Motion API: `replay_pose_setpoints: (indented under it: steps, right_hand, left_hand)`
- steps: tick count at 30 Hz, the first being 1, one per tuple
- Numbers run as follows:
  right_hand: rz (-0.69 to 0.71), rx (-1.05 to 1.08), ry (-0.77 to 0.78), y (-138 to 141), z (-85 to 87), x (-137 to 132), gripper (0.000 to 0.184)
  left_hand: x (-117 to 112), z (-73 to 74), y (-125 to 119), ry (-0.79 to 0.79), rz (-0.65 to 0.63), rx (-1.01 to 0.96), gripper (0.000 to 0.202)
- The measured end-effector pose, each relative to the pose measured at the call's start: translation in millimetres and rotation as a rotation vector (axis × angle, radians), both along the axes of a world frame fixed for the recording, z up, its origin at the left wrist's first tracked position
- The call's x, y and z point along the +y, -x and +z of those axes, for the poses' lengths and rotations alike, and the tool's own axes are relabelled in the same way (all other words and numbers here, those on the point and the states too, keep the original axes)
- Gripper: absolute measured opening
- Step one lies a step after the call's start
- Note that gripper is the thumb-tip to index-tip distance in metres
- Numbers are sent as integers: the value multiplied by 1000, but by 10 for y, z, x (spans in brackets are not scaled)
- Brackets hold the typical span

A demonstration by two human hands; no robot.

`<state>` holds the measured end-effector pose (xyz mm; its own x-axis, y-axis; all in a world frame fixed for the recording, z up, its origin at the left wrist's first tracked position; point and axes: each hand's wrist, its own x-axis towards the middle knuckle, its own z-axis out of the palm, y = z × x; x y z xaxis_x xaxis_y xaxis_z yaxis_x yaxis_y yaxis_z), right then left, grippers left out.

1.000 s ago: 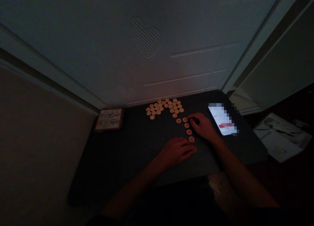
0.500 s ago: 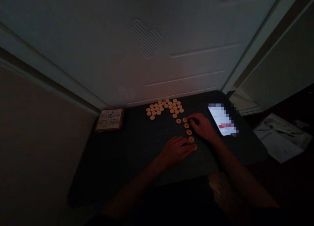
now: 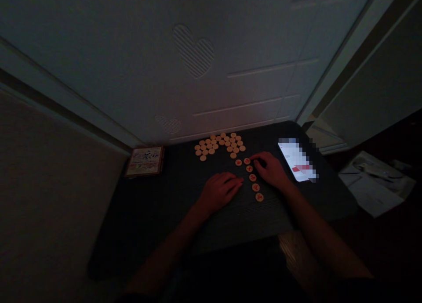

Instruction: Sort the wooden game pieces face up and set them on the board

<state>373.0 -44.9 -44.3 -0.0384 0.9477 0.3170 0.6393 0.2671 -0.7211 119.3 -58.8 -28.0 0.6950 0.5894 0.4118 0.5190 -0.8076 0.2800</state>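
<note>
Several round xiangqi pieces with red characters form a column on the dark table; the nearest piece [image 3: 259,197] lies at its front end. My right hand [image 3: 272,169] rests beside the column, its index fingertip at the far piece [image 3: 247,161], the other fingers curled. Just left of that lies another red-marked piece [image 3: 238,163]. My left hand [image 3: 220,191] lies on the table left of the column, fingers stretched out and touching no piece. Farther back, a cluster of pale, blank-looking pieces [image 3: 211,146] sits near the panel.
A flat patterned box [image 3: 145,161] stands on the table's [image 3: 148,219] back left. To the right lies a phone with its screen lit [image 3: 293,158]. A white panel with raised hearts [image 3: 194,52] rises behind the table. A pale box [image 3: 376,184] is beyond the right edge.
My left hand has drawn back to the left from the nearest piece, leaving it uncovered at the column's front. My right hand stays at the far piece.
</note>
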Motion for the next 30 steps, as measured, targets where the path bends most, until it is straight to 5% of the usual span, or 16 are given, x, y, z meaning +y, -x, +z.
replay_pose_setpoints:
  steps: [13, 30]
  right_hand:
    - [-15, -25, 14, 16, 33, -17, 22]
    - [-93, -23, 46, 37, -20, -2, 23]
  left_hand:
    - [535, -45, 638, -32, 252, -10, 18]
    - [687, -176, 892, 29, 393, -254, 19]
